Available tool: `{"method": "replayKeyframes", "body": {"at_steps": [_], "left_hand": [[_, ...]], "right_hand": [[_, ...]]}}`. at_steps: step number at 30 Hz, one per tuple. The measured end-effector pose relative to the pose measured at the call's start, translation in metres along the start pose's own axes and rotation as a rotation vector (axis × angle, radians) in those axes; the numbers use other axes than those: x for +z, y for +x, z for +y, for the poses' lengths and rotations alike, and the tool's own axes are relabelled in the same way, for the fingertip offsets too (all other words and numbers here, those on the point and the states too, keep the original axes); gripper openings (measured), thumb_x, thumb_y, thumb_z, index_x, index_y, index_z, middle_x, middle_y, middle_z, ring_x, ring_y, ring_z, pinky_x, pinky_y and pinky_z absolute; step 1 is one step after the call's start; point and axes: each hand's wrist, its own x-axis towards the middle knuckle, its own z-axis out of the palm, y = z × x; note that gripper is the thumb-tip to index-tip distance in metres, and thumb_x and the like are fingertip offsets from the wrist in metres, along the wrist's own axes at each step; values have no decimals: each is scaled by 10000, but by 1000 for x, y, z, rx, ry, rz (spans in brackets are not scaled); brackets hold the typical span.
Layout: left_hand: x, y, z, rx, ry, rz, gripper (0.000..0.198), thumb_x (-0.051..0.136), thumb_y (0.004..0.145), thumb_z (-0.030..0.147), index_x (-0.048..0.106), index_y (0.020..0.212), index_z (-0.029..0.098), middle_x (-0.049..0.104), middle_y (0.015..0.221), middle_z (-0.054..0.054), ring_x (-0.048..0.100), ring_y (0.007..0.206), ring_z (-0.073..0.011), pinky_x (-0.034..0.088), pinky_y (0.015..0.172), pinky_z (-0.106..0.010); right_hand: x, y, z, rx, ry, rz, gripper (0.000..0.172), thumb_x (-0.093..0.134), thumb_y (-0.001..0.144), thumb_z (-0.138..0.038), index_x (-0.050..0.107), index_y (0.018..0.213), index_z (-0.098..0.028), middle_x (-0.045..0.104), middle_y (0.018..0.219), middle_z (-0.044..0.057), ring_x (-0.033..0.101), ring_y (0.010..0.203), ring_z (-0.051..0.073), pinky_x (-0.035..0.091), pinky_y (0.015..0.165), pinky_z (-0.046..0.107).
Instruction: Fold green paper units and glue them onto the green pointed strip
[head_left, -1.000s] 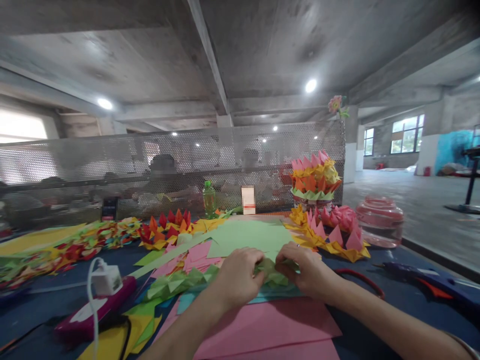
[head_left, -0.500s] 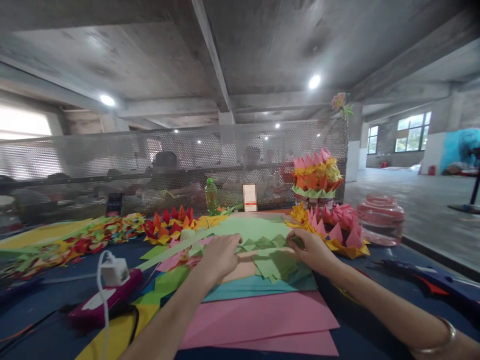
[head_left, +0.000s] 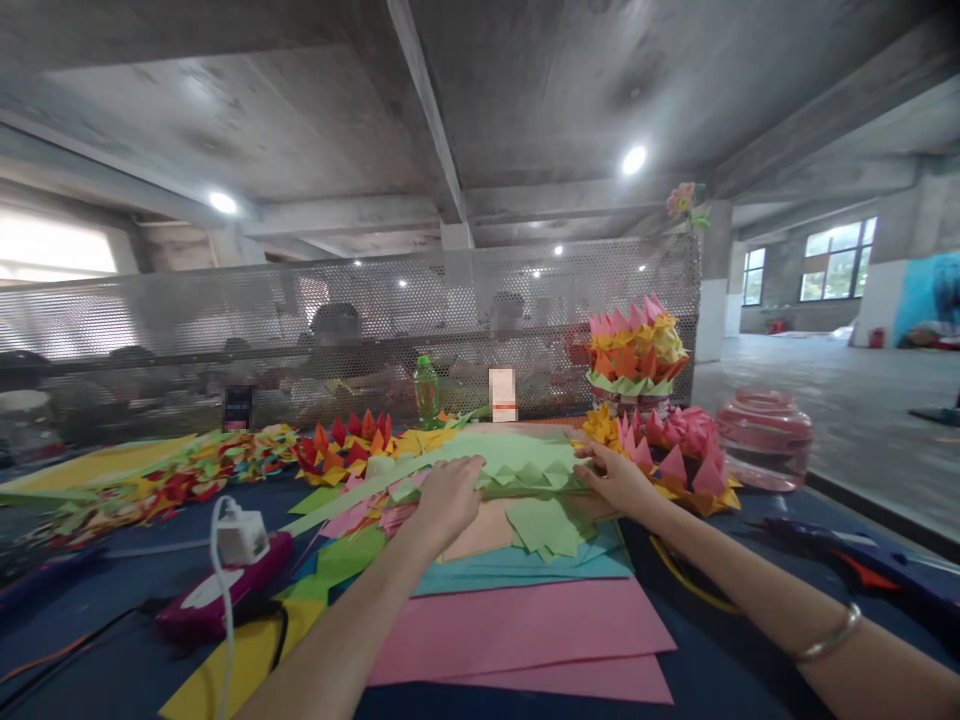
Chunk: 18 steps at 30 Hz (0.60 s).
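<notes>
A light green paper strip with a row of pointed folds (head_left: pixel 534 476) runs crosswise between my hands. My left hand (head_left: pixel 450 495) grips its left end, fingers bent over the paper. At the right end my right hand (head_left: pixel 616 480) holds the strip between thumb and fingers; the thumb is partly hidden. Loose green cut paper pieces (head_left: pixel 551 527) lie just in front, on a peach sheet (head_left: pixel 476 532). Beneath are blue sheets (head_left: pixel 525 572) and pink sheets (head_left: pixel 517 630). Larger light green sheets (head_left: pixel 510 450) spread out behind the strip.
Folded paper flowers stand right, some stacked in a tall pile (head_left: pixel 637 350), beside a pink-tinted jar (head_left: pixel 765 440). A glue gun (head_left: pixel 862 550) lies at far right. Left are a purple power strip (head_left: pixel 225 595) with charger, paper scraps (head_left: pixel 202 465) and red-orange flowers (head_left: pixel 352 440). A mesh panel (head_left: pixel 450 320) stands behind.
The strip's row of points now shows straighter and flatter between my hands. My right hand's fingers have shifted slightly along its end. The view has turned a little left.
</notes>
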Motion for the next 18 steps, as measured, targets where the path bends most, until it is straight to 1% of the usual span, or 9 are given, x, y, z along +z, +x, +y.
{"method": "replayKeyframes", "body": {"at_steps": [3, 5, 7, 10, 14, 18], "left_hand": [[4, -1, -2, 24, -38, 28, 341, 658, 1021, 331, 612, 1317, 167, 619, 1325, -116, 651, 1134, -277, 566, 953, -490], [3, -1, 0, 52, -70, 57, 347, 661, 1019, 329, 610, 1321, 166, 614, 1336, -118, 643, 1154, -285, 558, 966, -501], [0, -3, 7, 80, -110, 89, 334, 660, 1020, 324, 616, 1311, 167, 614, 1338, -117, 636, 1168, -287, 550, 979, -506], [-7, -7, 25, 139, -193, 109, 272, 654, 1024, 310, 647, 1252, 163, 637, 1301, -108, 641, 1161, -277, 545, 988, -500], [-10, -16, 48, 265, -320, 40, 203, 649, 1028, 299, 677, 1169, 157, 670, 1231, -93, 660, 1114, -254, 551, 976, -479], [-6, -22, 55, 317, -414, -60, 219, 679, 1007, 332, 685, 1125, 147, 683, 1181, -87, 667, 1086, -253, 552, 961, -476]], "right_hand": [[-3, 0, 0, 9, 37, 45, 336, 654, 1014, -354, 621, 1297, -175, 651, 1287, 96, 680, 1070, 245, 593, 899, 454], [-7, -1, -1, 6, 59, 77, 336, 653, 1014, -354, 621, 1298, -177, 649, 1292, 96, 678, 1075, 246, 591, 903, 456], [-10, -3, -3, 0, 79, 89, 336, 653, 1014, -354, 620, 1298, -176, 651, 1288, 96, 679, 1070, 245, 593, 898, 453], [-13, -8, -7, -12, 104, 64, 332, 655, 1013, -353, 623, 1290, -173, 656, 1273, 93, 684, 1053, 240, 597, 886, 445], [-13, -14, -13, -36, 144, 22, 329, 658, 1012, -352, 625, 1285, -172, 659, 1267, 92, 685, 1048, 239, 598, 882, 443], [-11, -19, -21, -57, 207, -13, 322, 659, 1011, -351, 629, 1274, -169, 664, 1251, 88, 689, 1032, 234, 602, 870, 435]]}}
